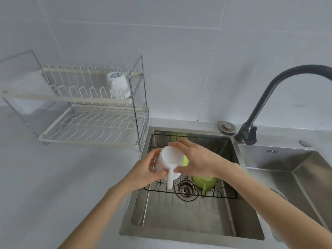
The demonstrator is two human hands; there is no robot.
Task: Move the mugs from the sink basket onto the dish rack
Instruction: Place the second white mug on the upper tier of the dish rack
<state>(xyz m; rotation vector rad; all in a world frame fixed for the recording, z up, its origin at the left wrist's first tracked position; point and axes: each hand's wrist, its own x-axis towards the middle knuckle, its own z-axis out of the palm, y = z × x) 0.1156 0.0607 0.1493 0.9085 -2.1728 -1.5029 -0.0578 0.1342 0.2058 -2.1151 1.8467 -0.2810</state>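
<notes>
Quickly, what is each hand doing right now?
Left hand: closed on the white mug.
Right hand: closed on the same white mug.

no readable text, blue mark on racked white mug (117, 83) illegible

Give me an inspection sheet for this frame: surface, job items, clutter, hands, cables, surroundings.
Surface: grey countertop with a steel double sink; wire sink basket sits in the left bowl.
Job's things: white mug held above the basket, base toward the camera, handle down. Green mug upside down in the basket; more green shows behind the hands, count unclear. Another white mug upside down on the top tier of the dish rack; lower tier bare.
Clutter: nothing seen.
Grippers: left hand and right hand both grip the held mug.
Cables: nothing seen.
Surroundings: white tiled wall, dark faucet, drain.
</notes>
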